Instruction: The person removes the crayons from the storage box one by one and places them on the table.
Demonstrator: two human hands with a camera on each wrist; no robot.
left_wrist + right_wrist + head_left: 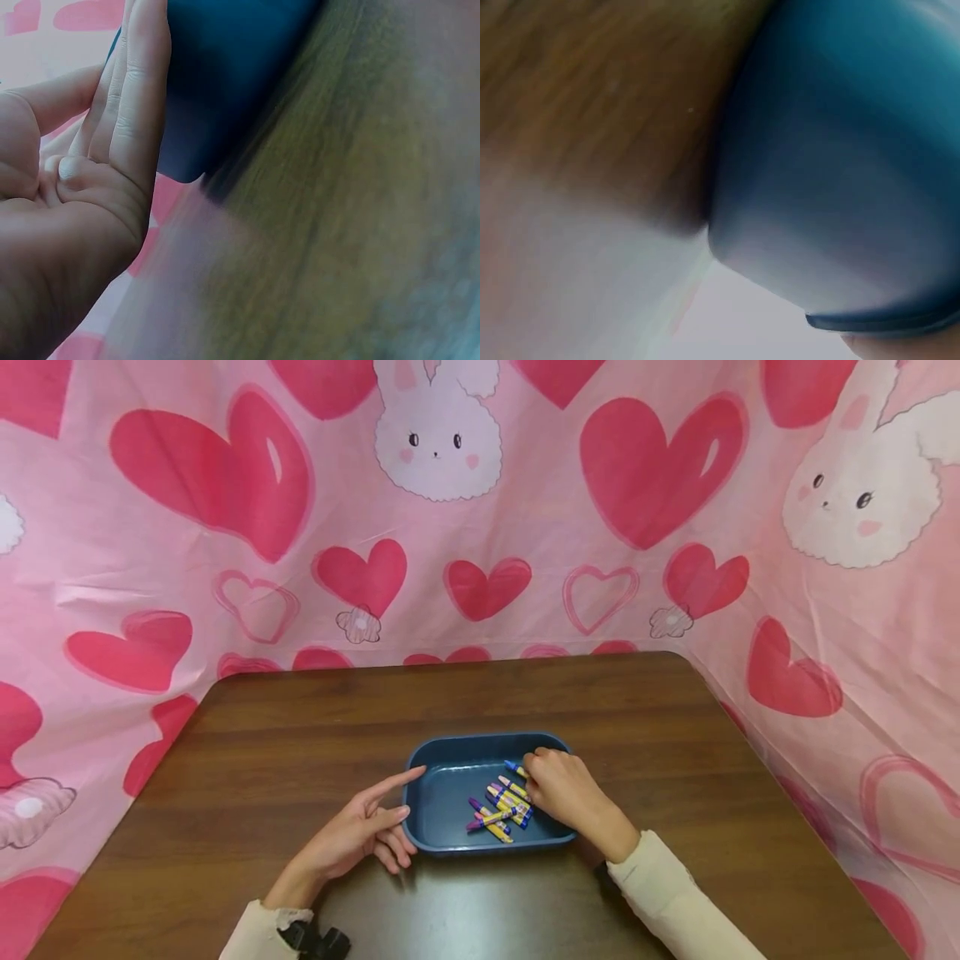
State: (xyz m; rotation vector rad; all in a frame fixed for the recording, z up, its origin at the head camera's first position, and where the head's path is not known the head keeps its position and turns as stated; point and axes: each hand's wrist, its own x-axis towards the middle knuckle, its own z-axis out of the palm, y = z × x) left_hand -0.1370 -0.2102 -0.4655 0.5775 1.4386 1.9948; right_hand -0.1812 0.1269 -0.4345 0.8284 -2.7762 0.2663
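A dark blue rectangular tray (442, 806) stands on the wooden table, with several crayons (502, 806) in yellow wrappers heaped loosely in its right half. My left hand (363, 827) is at the tray's left end. Its index finger stretches over the rim, the thumb touches the rim, and the other fingers lie lower, outside the wall. In the left wrist view those fingers run straight beside the tray wall (225, 82). Inside the tray's right end, my right hand (566, 785) has its fingers bent down by a blue-tipped crayon (515, 768). Its fingertips are hidden, so I cannot tell whether they pinch it.
The brown wooden table (300, 735) reaches back to a pink cloth (435, 527) printed with hearts and rabbits, which hangs behind and at both sides. The right wrist view is filled mostly by the tray's outer wall (832, 165).
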